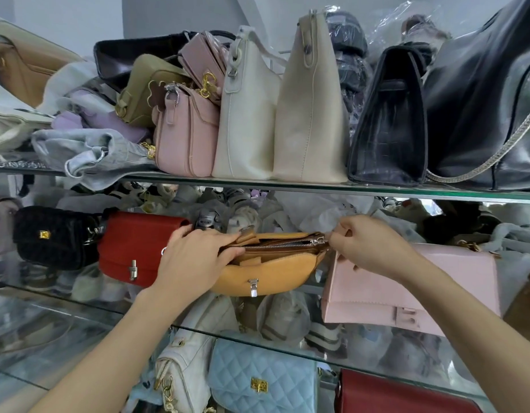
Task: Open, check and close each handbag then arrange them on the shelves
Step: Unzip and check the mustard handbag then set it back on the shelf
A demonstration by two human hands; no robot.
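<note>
- The mustard handbag (266, 275) stood on the middle glass shelf (79, 296), between a red bag (132, 248) and a pink bag (412, 287).
- The left hand (195, 257) gripped its left end, fingers curled over the opening.
- The right hand (368, 245) pinched the zipper pull (322, 241) at the right end.
- Steadying the bag while drawing the slider straight along the teeth seemed the surest way.

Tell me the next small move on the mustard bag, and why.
Probably draw the zip pull leftward to close it: the mustard bag gapes open, the right hand pinches the pull at the zip's right end, and the left hand steadies the other end.
</note>
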